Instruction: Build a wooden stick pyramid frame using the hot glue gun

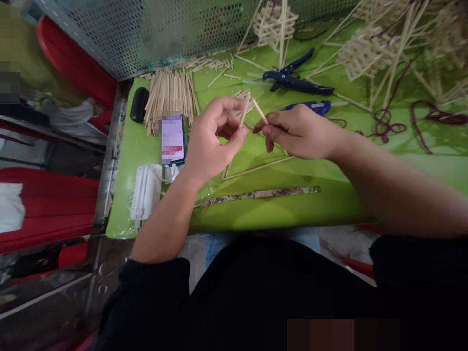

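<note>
My left hand (214, 141) and right hand (296, 131) each pinch short pale wooden stick (244, 111), tips angled together for joining, above green desk (278, 204) centre.

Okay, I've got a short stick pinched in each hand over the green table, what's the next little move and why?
Probably bring the two tips together. The left hand pinches one short stick nearly upright, and the right hand holds another stick tilted toward it; their upper ends are close but still apart. The glue gun lies just behind the right hand, within easy reach.
</note>
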`<state>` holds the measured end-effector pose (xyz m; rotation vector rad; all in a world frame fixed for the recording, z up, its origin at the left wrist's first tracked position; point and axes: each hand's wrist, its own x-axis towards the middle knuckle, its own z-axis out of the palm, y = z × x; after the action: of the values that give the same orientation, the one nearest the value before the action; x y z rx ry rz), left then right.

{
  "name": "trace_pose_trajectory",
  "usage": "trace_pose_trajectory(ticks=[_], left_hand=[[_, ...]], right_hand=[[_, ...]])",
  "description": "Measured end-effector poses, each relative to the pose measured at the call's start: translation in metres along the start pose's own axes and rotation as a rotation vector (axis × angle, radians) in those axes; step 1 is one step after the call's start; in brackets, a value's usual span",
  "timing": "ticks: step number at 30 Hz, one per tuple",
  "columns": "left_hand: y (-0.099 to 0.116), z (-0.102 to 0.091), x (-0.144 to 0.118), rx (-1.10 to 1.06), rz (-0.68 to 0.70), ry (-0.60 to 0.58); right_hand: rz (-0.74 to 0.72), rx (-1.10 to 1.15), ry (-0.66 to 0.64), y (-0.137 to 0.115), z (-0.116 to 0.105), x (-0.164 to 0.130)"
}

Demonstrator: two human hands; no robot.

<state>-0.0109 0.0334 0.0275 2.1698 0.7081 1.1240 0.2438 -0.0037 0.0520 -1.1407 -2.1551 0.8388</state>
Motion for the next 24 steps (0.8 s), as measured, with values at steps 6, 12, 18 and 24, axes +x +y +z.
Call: trace_pose_trajectory(ticks=[6, 12, 18, 24], left_hand=[[0.002, -0.0008, -0.0007, 0.005, -0.014, -0.013], [0.0034, 0.0022, -0.0004, -0.006, -0.009, -0.004], [0.0017, 0.004, -0.0012, 0.0, -0.003, 0.013], [0.0019, 0.0027, -0.0012, 0.003, 0.008, 0.007]], right_hand=[[-0.003, -0.022, 0.02, -0.0008, 0.0003, 0.0], [0.001, 0.019, 0.034, -0.0002, -0.0006, -0.0005], [0.011, 0.047, 0.033, -0.0002, -0.0024, -0.0016], [-0.005, 0.049, 0.027, 0.002, -0.0023, -0.0012]])
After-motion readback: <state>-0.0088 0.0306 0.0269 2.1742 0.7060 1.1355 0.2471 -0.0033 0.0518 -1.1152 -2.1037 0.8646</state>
